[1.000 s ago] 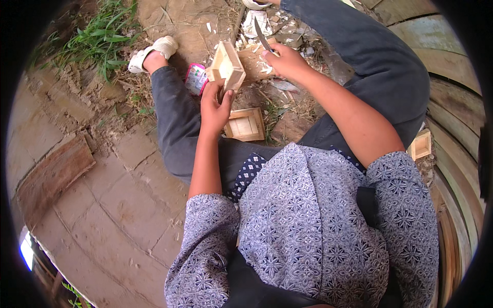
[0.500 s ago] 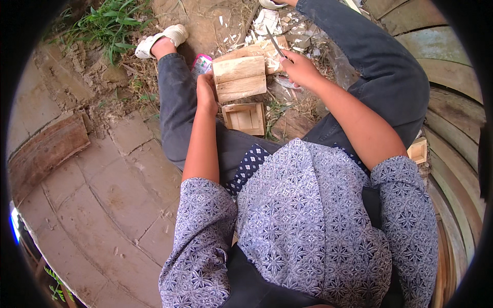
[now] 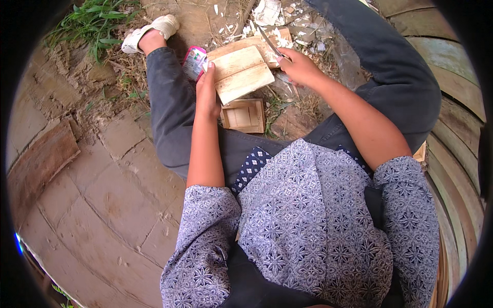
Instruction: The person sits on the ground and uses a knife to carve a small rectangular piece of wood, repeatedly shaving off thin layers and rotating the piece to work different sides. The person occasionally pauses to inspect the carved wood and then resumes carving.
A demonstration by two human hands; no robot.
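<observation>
My left hand [image 3: 206, 91] is closed on the left edge of a pale wooden panel [image 3: 245, 76], with a seam across its face. The thumb lies over the edge; the other fingers are mostly hidden. My right hand [image 3: 302, 68] grips a knife [image 3: 267, 40] by its handle, the narrow blade pointing up and to the left, away from me. The blade is just past the panel's far right corner, apart from its face. Below the panel, close to my lap, a small wooden box [image 3: 261, 116] with raised sides rests on the ground.
Behind the panel lies a longer wooden board [image 3: 226, 50], with shavings [image 3: 305, 38] strewn around it. A pink-edged flat item [image 3: 194, 62] sits beside my left shin. Planks [image 3: 452, 77] line the right side, a wood piece [image 3: 43, 167] lies at left, and grass [image 3: 90, 25] grows at far left.
The wooden panel has turned counter-clockwise in my left hand, its right side now higher. My right hand still holds the knife and has barely moved. The whole view has shifted slightly.
</observation>
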